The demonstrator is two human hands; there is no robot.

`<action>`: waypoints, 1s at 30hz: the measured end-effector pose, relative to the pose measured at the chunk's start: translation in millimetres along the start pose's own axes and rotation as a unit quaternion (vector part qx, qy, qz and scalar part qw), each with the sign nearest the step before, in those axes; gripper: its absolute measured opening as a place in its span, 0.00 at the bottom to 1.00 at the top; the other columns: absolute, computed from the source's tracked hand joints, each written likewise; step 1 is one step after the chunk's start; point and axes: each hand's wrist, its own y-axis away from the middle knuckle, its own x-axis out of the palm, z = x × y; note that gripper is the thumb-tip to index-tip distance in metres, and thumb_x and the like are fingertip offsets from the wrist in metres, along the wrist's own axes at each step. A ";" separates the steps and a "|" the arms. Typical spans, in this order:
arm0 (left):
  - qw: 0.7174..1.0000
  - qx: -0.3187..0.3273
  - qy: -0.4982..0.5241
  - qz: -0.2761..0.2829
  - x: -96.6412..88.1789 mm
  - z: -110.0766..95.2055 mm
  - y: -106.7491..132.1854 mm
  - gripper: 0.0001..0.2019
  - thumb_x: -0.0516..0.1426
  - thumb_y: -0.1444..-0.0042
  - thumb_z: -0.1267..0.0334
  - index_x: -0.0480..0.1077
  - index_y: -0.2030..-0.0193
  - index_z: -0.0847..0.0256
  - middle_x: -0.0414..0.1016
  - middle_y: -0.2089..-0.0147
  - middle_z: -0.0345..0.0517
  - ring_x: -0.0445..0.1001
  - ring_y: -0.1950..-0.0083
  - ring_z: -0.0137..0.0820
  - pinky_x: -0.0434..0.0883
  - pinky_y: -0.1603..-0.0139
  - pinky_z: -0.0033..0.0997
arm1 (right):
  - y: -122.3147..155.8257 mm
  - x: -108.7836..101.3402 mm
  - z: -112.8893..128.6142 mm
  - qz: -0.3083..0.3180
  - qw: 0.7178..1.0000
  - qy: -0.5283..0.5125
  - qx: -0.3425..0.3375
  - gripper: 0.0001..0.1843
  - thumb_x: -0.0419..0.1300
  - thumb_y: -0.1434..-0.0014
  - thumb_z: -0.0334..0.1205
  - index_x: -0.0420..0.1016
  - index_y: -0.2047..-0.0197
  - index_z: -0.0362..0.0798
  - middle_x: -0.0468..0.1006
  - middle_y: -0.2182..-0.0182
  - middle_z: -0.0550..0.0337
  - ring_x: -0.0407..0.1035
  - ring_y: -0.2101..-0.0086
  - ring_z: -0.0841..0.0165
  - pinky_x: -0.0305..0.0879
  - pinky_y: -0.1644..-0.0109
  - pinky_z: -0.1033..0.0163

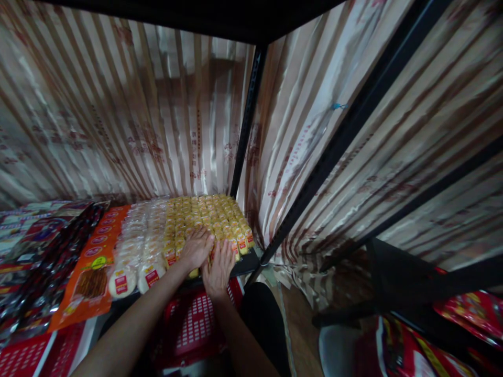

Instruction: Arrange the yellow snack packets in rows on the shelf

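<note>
Rows of small yellow wrapped snacks (204,207) cover the right end of a black shelf (245,264). Over their front rows lies my left hand (197,247), palm down with fingers stretched out. Close beside it, my right hand (219,268) rests on the same rows, its fingers straight and pointing away from me. Neither hand grips anything that I can see; what is under the palms is hidden. Left of the yellow rows are white round packaged cakes (150,276) in clear wrappers, and then an orange snack packet (92,277).
Dark shiny packets (51,262) fill the shelf's left side. Red plastic baskets (192,324) stand below, near my knees. Black metal posts (249,115) rise at the corner before a striped, printed sheet (168,110). Red packages (412,345) lie at lower right.
</note>
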 end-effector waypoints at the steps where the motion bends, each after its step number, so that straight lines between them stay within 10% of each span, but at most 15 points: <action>1: 1.000 0.002 -0.002 0.005 2.0 -1.5 -0.6 0.27 0.33 0.36 0.55 0.63 0.43 0.65 0.60 0.37 0.52 0.53 0.34 0.34 0.51 0.35 0.43 | -0.1 -0.1 -3.5 -0.009 1.000 0.006 0.020 0.37 0.44 0.39 0.50 0.43 0.34 0.36 0.44 0.36 0.39 0.34 0.36 0.53 0.42 0.40 0.40; 9: 0.998 0.031 -0.037 0.050 26.1 -7.1 -0.9 0.27 0.37 0.38 0.54 0.55 0.37 0.68 0.52 0.34 0.54 0.47 0.32 0.36 0.49 0.33 0.44 | -7.4 7.3 -13.5 0.014 0.999 0.026 0.042 0.31 0.41 0.38 0.37 0.44 0.34 0.34 0.49 0.37 0.39 0.35 0.36 0.56 0.42 0.39 0.42; 22: 0.999 0.005 -0.015 0.038 30.8 -3.2 -25.8 0.26 0.39 0.39 0.54 0.55 0.37 0.63 0.52 0.33 0.50 0.48 0.32 0.36 0.49 0.34 0.46 | -16.3 13.4 -25.0 0.012 0.999 0.011 0.039 0.31 0.39 0.36 0.42 0.43 0.34 0.36 0.46 0.36 0.40 0.33 0.36 0.55 0.42 0.40 0.40; 30: 0.987 -0.018 0.039 -0.156 5.0 -7.7 35.8 0.19 0.40 0.38 0.61 0.67 0.50 0.63 0.69 0.49 0.51 0.64 0.44 0.35 0.63 0.42 0.38 | -3.9 -13.0 -30.7 -0.034 0.996 -0.076 0.017 0.24 0.46 0.37 0.47 0.63 0.43 0.41 0.61 0.44 0.42 0.51 0.43 0.56 0.54 0.45 0.47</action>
